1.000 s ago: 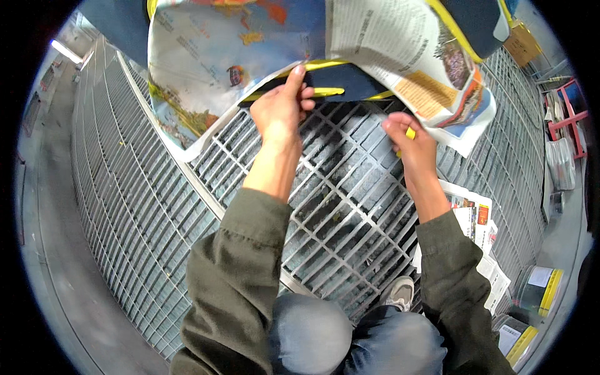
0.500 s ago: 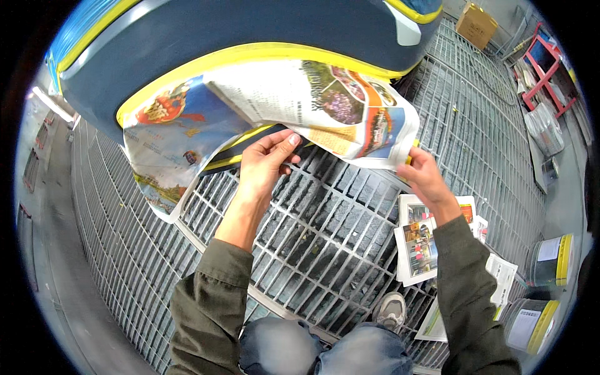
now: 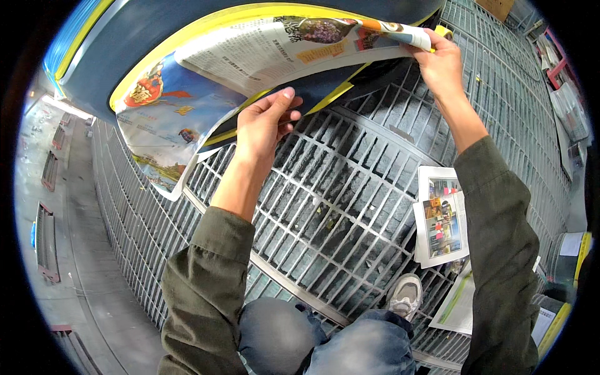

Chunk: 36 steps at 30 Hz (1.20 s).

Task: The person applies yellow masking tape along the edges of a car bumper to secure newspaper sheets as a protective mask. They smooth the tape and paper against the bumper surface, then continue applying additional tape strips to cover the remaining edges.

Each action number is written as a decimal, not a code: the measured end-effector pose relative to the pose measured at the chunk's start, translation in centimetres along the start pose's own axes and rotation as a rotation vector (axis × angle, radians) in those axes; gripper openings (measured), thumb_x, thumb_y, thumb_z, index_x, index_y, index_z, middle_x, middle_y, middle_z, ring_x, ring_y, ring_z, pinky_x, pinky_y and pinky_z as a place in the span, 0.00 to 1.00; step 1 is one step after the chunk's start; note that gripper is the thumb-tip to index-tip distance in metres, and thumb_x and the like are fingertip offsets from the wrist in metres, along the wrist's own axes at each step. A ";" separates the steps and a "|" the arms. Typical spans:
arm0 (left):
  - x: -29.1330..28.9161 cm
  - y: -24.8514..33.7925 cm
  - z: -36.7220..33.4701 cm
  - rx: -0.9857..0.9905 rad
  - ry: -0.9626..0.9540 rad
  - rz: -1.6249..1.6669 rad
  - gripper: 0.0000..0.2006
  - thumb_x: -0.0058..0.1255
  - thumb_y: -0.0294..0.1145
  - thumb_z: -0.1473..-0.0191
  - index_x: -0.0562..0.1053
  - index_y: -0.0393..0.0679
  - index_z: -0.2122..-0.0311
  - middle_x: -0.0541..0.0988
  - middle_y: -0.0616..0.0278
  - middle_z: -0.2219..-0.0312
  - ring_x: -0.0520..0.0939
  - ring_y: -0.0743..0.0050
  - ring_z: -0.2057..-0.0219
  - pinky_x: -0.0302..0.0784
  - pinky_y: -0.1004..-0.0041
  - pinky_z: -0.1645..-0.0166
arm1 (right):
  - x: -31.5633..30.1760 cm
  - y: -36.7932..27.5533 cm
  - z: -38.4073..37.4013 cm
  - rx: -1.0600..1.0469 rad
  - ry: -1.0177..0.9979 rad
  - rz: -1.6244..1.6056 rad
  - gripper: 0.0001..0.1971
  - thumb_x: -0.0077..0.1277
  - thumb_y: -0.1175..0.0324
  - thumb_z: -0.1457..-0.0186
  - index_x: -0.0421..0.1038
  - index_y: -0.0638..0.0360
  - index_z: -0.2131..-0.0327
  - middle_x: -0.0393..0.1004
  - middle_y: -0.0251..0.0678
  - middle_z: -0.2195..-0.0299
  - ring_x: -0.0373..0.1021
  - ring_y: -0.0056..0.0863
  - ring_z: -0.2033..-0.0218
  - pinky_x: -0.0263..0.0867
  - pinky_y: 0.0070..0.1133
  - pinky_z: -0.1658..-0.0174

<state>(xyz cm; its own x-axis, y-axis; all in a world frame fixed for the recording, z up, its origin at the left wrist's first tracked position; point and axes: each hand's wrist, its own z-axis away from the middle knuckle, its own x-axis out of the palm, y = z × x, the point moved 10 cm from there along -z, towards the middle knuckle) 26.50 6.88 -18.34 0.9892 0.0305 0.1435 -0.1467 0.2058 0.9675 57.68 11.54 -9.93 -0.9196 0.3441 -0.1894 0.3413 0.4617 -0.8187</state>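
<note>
A sheet of printed newspaper point(image 3: 225, 69) hangs along the lower edge of a large, curved dark-blue panel point(image 3: 181, 31), over a yellow strip like masking tape point(image 3: 244, 14). My right hand point(image 3: 440, 59) is closed on the sheet's right end, which is bunched and raised. A small yellow piece point(image 3: 444, 31) shows beside those fingers, partly hidden. My left hand point(image 3: 267, 117) is just below the sheet's lower edge, fingers curled and thumb pressed over them. Whatever it may hold is hidden. Under the sheet, more dark surface with yellow strips point(image 3: 331, 97) is visible.
Metal floor grating point(image 3: 337, 206) lies under me. Folded newspapers point(image 3: 440, 219) rest on it by my right forearm, with another paper point(image 3: 455, 306) near my shoe point(image 3: 405, 295). Tins with yellow rims point(image 3: 553, 325) stand at the right. Blue film point(image 3: 72, 37) covers the panel's far left.
My right hand has moved up and slightly right, lifting the sheet's right end toward the panel. My left hand stays nearly in place. The view has shifted a little.
</note>
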 end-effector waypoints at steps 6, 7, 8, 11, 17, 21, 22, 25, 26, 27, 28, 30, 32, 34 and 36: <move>2.2 0.3 -1.7 0.012 -0.034 0.086 0.12 0.51 0.37 0.40 0.74 0.39 0.58 0.80 0.63 0.65 0.78 0.86 0.72 0.73 0.87 0.71 | -0.6 1.6 -1.0 0.051 0.074 -0.094 0.15 0.51 0.83 0.50 0.76 0.62 0.57 0.76 0.26 0.67 0.69 0.14 0.65 0.63 0.14 0.60; 2.3 0.3 -1.8 0.006 -0.042 0.110 0.12 0.51 0.37 0.40 0.74 0.39 0.58 0.81 0.63 0.65 0.78 0.86 0.72 0.73 0.87 0.71 | -0.2 1.5 -0.8 0.079 0.070 -0.113 0.14 0.51 0.82 0.50 0.76 0.62 0.58 0.76 0.26 0.68 0.69 0.14 0.66 0.63 0.14 0.61; 2.5 0.2 -1.9 0.000 -0.052 0.133 0.12 0.51 0.37 0.40 0.74 0.39 0.57 0.81 0.63 0.65 0.78 0.86 0.72 0.73 0.87 0.71 | 0.1 1.3 -0.5 0.106 0.066 -0.131 0.14 0.51 0.82 0.49 0.76 0.61 0.58 0.76 0.25 0.68 0.68 0.13 0.67 0.63 0.15 0.62; 3.1 0.3 -1.5 0.001 -0.053 0.169 0.13 0.50 0.38 0.40 0.73 0.40 0.56 0.80 0.63 0.64 0.77 0.87 0.72 0.73 0.87 0.71 | 0.8 2.2 0.7 0.320 -0.100 -0.146 0.14 0.56 0.75 0.49 0.75 0.64 0.57 0.78 0.32 0.63 0.71 0.19 0.63 0.65 0.16 0.57; 3.8 -1.0 -1.7 -0.036 -0.090 0.156 0.12 0.49 0.37 0.39 0.73 0.40 0.57 0.81 0.61 0.64 0.78 0.85 0.72 0.74 0.87 0.70 | 0.3 2.6 5.2 0.408 -0.315 -0.406 0.15 0.60 0.66 0.47 0.76 0.65 0.59 0.78 0.32 0.65 0.71 0.17 0.64 0.65 0.18 0.56; 3.8 -1.4 -0.9 -0.070 -0.120 0.145 0.11 0.49 0.37 0.39 0.73 0.40 0.58 0.81 0.61 0.64 0.78 0.84 0.71 0.74 0.86 0.70 | 0.6 1.8 6.3 0.434 -0.485 -0.373 0.15 0.63 0.65 0.50 0.77 0.65 0.61 0.78 0.30 0.67 0.70 0.15 0.66 0.66 0.17 0.59; 4.1 -1.4 -0.8 -0.075 -0.135 0.141 0.12 0.50 0.37 0.39 0.73 0.39 0.57 0.81 0.61 0.63 0.78 0.84 0.71 0.75 0.86 0.69 | 0.3 1.8 6.2 0.423 -0.518 -0.335 0.15 0.63 0.65 0.50 0.77 0.65 0.62 0.78 0.30 0.68 0.70 0.15 0.66 0.66 0.17 0.59; 4.8 -1.4 -0.1 -0.105 -0.172 0.185 0.15 0.51 0.35 0.40 0.72 0.35 0.53 0.80 0.56 0.59 0.81 0.79 0.66 0.78 0.84 0.64 | -0.1 1.1 5.2 0.367 -0.549 -0.303 0.13 0.64 0.67 0.51 0.78 0.65 0.64 0.77 0.28 0.70 0.69 0.14 0.68 0.65 0.16 0.61; 5.5 -1.2 0.1 -0.115 -0.212 0.213 0.16 0.51 0.35 0.40 0.71 0.35 0.52 0.79 0.55 0.58 0.81 0.76 0.63 0.79 0.82 0.62 | -0.2 0.6 4.8 0.358 -0.541 -0.307 0.13 0.64 0.67 0.51 0.78 0.65 0.64 0.77 0.28 0.69 0.69 0.13 0.68 0.65 0.16 0.61; 6.2 -0.9 0.3 -0.125 -0.251 0.241 0.17 0.51 0.35 0.40 0.70 0.34 0.51 0.78 0.53 0.56 0.81 0.73 0.61 0.80 0.81 0.59 | -0.2 0.5 4.3 0.348 -0.533 -0.312 0.13 0.64 0.68 0.52 0.78 0.65 0.63 0.77 0.28 0.69 0.68 0.13 0.68 0.65 0.16 0.61; 7.0 -0.6 0.7 -0.136 -0.290 0.268 0.18 0.51 0.35 0.40 0.69 0.33 0.50 0.78 0.51 0.55 0.81 0.70 0.59 0.81 0.79 0.57 | -0.1 0.6 3.8 0.318 -0.546 -0.296 0.14 0.64 0.69 0.52 0.78 0.64 0.62 0.77 0.28 0.68 0.69 0.13 0.67 0.65 0.17 0.59; 8.2 -0.9 1.3 -0.201 -0.338 0.289 0.20 0.51 0.35 0.41 0.68 0.32 0.48 0.76 0.48 0.53 0.81 0.67 0.56 0.81 0.77 0.54 | -0.5 0.5 3.0 0.278 -0.503 -0.305 0.13 0.64 0.69 0.52 0.78 0.64 0.62 0.77 0.27 0.68 0.69 0.13 0.65 0.65 0.17 0.58; 8.6 -0.9 1.4 -0.230 -0.360 0.315 0.21 0.51 0.36 0.41 0.67 0.32 0.48 0.75 0.48 0.52 0.79 0.63 0.53 0.79 0.75 0.50 | -0.5 0.5 2.4 0.250 -0.472 -0.319 0.11 0.63 0.72 0.53 0.78 0.62 0.64 0.76 0.24 0.69 0.69 0.13 0.64 0.64 0.17 0.57; 8.5 -0.3 1.0 -0.141 -0.312 0.370 0.20 0.50 0.35 0.40 0.68 0.32 0.49 0.75 0.49 0.51 0.78 0.62 0.52 0.78 0.73 0.48 | -0.5 0.8 1.9 0.215 -0.476 -0.268 0.11 0.62 0.73 0.53 0.78 0.61 0.64 0.76 0.24 0.69 0.69 0.13 0.65 0.64 0.17 0.57; 8.9 0.2 0.6 -0.073 -0.291 0.430 0.17 0.50 0.35 0.40 0.69 0.35 0.51 0.75 0.52 0.52 0.77 0.62 0.50 0.76 0.71 0.45 | -0.7 0.7 1.7 0.177 -0.439 -0.263 0.10 0.60 0.77 0.54 0.78 0.60 0.64 0.76 0.23 0.70 0.68 0.12 0.66 0.63 0.16 0.58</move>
<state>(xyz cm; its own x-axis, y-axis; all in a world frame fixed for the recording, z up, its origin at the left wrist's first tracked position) 35.22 6.57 -16.69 0.7971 -0.1437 0.5865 -0.5288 0.3028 0.7929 58.25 10.25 -11.29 -0.9773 -0.1563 -0.1432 0.0854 0.3283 -0.9407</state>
